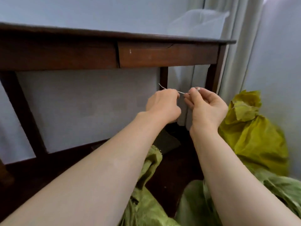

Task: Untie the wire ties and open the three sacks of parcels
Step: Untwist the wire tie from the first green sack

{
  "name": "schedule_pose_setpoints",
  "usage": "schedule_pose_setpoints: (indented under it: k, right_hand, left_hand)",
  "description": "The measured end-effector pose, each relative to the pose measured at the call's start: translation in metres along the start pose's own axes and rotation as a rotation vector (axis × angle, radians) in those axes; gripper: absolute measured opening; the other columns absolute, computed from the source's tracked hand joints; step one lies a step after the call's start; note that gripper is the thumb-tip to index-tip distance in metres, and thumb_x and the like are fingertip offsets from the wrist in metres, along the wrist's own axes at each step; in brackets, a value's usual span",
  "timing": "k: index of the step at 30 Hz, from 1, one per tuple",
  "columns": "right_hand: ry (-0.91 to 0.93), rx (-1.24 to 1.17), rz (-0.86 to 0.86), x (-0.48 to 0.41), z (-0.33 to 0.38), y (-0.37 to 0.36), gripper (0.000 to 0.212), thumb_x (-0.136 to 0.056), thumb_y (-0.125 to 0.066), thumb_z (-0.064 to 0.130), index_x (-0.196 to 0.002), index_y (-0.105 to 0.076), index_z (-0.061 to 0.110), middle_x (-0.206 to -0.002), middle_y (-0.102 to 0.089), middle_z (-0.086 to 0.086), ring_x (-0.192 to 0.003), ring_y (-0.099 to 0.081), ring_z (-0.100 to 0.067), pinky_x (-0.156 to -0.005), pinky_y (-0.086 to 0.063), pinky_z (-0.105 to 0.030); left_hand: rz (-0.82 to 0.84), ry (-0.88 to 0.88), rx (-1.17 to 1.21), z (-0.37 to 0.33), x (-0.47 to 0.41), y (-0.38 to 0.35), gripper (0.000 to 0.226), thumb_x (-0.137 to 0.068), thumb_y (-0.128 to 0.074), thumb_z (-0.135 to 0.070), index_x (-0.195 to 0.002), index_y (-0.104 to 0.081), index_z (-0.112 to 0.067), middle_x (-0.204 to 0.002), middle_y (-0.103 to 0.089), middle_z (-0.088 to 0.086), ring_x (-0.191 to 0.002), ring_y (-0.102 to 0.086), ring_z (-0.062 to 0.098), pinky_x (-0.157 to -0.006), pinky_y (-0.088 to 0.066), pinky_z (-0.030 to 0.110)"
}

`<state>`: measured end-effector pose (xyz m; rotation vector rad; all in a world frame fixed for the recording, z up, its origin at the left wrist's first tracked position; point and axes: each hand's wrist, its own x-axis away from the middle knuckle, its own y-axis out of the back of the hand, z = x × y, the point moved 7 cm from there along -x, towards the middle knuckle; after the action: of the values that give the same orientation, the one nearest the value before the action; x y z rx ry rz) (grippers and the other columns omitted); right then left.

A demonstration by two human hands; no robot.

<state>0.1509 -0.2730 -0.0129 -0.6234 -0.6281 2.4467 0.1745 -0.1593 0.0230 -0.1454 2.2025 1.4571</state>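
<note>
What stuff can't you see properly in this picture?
Head view:
Inside the crinkled yellow-green sack: its own fabric hides it.
The pale green sacks below: cut off by the bottom edge and crossed by forearms; open or tied unclear.
Part of the thin silvery wire tie: inside the left hand and right hand.
The top of the dark wooden table: seen from below.

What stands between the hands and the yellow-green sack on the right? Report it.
Nothing visible does. The left hand and right hand pinch a freed wire tie in the air. The yellow-green sack sits lower, just to the right of the right hand, with no object between them.
</note>
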Motion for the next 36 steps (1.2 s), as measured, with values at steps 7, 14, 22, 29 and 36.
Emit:
schedule_pose_setpoints:
  k: [7, 14, 22, 29, 36]
  right_hand:
    - [0.206, -0.013, -0.011, -0.094, 0.085, -0.043, 0.005, -0.085, -0.066, 0.007, -0.087, -0.061, 0.01, -0.082, -0.067, -0.012, -0.07, -0.069, -0.018, -0.063, -0.056, -0.022]
    - [0.212, -0.117, -0.065, -0.179, 0.146, -0.072, 0.008, -0.085, -0.066, 0.007, -0.087, -0.059, 0.01, -0.081, -0.066, -0.01, -0.067, -0.07, -0.015, -0.064, -0.057, -0.022]
    - [0.205, 0.075, 0.048, -0.247, 0.165, -0.114, 0.007, -0.086, -0.066, 0.012, -0.089, -0.061, 0.015, -0.083, -0.068, -0.003, -0.071, -0.069, -0.01, -0.071, -0.057, -0.022]
    - [0.227, 0.468, 0.093, -0.282, 0.14, -0.144, 0.011, -0.084, -0.068, 0.019, -0.094, -0.069, 0.016, -0.09, -0.071, -0.003, -0.079, -0.067, -0.017, -0.076, -0.057, -0.036]
    - [0.08, 0.71, 0.217, -0.291, 0.123, -0.164, 0.03, -0.084, -0.069, 0.013, -0.113, -0.066, 0.005, -0.108, -0.067, -0.012, -0.08, -0.054, -0.02, -0.082, -0.045, -0.032]
  left_hand:
    - [-0.128, -0.035, -0.007, -0.064, -0.105, 0.064, 0.046, -0.084, -0.054, -0.013, -0.13, -0.051, -0.014, -0.129, -0.05, 0.007, -0.123, -0.04, 0.026, -0.093, -0.042, 0.037]
    - [0.022, 0.063, -0.112, -0.085, -0.174, 0.084, 0.04, -0.084, -0.051, -0.008, -0.124, -0.051, -0.006, -0.127, -0.049, 0.013, -0.119, -0.045, 0.03, -0.095, -0.041, 0.036]
    - [0.302, 0.273, -0.307, -0.066, -0.223, 0.064, 0.039, -0.092, -0.046, -0.006, -0.13, -0.047, -0.004, -0.133, -0.049, 0.013, -0.12, -0.048, 0.028, -0.095, -0.042, 0.034]
    - [0.274, 0.316, -0.272, -0.067, -0.242, 0.06, 0.038, -0.09, -0.05, -0.004, -0.128, -0.049, -0.003, -0.133, -0.048, 0.015, -0.123, -0.047, 0.03, -0.099, -0.04, 0.039]
    - [0.222, 0.312, -0.216, -0.062, -0.247, 0.062, 0.039, -0.09, -0.049, -0.003, -0.129, -0.049, -0.005, -0.132, -0.048, 0.014, -0.123, -0.046, 0.03, -0.101, -0.038, 0.042]
